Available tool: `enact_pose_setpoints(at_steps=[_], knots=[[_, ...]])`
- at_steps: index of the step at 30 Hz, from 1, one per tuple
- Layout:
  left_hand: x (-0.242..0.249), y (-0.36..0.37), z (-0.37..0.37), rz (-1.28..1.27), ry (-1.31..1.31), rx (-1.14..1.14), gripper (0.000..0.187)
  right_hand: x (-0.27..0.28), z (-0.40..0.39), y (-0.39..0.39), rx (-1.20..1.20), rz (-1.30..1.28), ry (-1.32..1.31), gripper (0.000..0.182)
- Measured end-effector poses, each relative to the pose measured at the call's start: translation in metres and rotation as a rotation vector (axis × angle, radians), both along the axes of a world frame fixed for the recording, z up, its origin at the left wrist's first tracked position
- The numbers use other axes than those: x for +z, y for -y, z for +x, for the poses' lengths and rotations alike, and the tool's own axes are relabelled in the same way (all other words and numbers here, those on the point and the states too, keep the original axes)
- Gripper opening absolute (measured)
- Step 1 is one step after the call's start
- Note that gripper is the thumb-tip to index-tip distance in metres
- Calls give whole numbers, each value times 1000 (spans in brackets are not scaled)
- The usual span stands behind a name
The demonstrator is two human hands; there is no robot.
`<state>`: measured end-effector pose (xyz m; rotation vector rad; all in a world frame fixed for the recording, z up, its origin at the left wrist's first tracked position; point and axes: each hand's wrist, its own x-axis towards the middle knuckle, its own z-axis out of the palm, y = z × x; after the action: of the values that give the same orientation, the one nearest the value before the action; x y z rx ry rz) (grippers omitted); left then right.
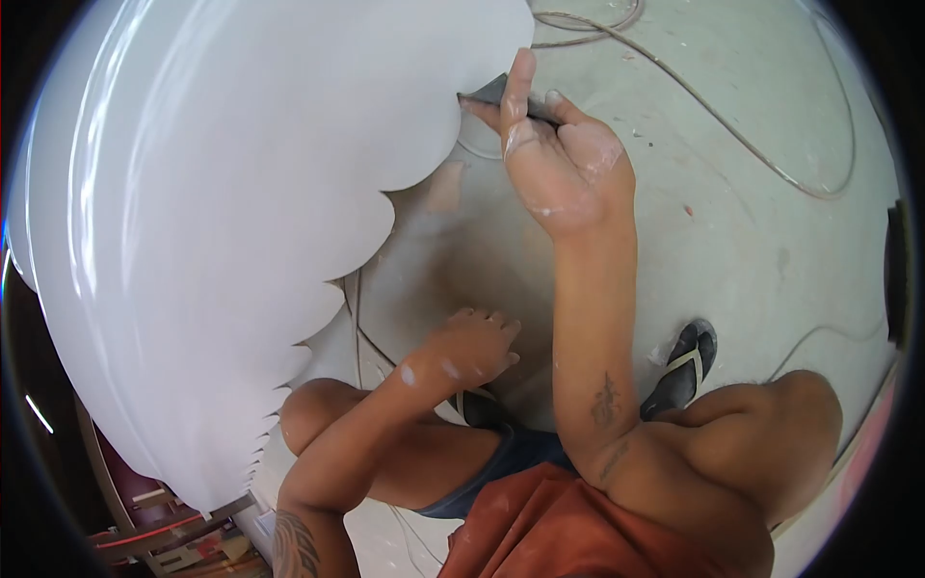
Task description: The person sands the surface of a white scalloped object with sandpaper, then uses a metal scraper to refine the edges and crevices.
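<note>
My right hand (568, 159), dusted with white residue, is turned palm up and pinches a dark grey flat piece (496, 93). One corner of that piece meets the scalloped edge of a large glossy white panel (241, 154). One finger points up, away from the piece. Lower down, my left hand (474, 345) hangs over the floor between my knees, its fingers loosely bent and apart, with nothing seen in it. White spots mark its wrist.
A hose (708, 104) loops over the grey floor at the upper right. My sandalled foot (682, 366) is at the lower right. Thin cables run beneath the panel. Shelving with assorted items (178, 535) stands at the lower left.
</note>
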<state>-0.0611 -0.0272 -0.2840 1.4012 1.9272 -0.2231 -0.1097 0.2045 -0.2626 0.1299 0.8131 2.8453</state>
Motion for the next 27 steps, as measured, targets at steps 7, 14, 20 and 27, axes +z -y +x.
enact_pose_setpoints(at_steps=[7,14,20,27], knots=[[-2,3,6,-56,21,25,49,33,23,4,51,-336,79,54],[-1,0,4,-58,-2,-4,50,27,10,2,33,-304,217,58],[-1,-1,3,-59,-21,-25,49,41,5,8,-100,-242,281,58],[-1,-1,7,-33,-6,9,47,40,8,6,-67,-354,313,58]])
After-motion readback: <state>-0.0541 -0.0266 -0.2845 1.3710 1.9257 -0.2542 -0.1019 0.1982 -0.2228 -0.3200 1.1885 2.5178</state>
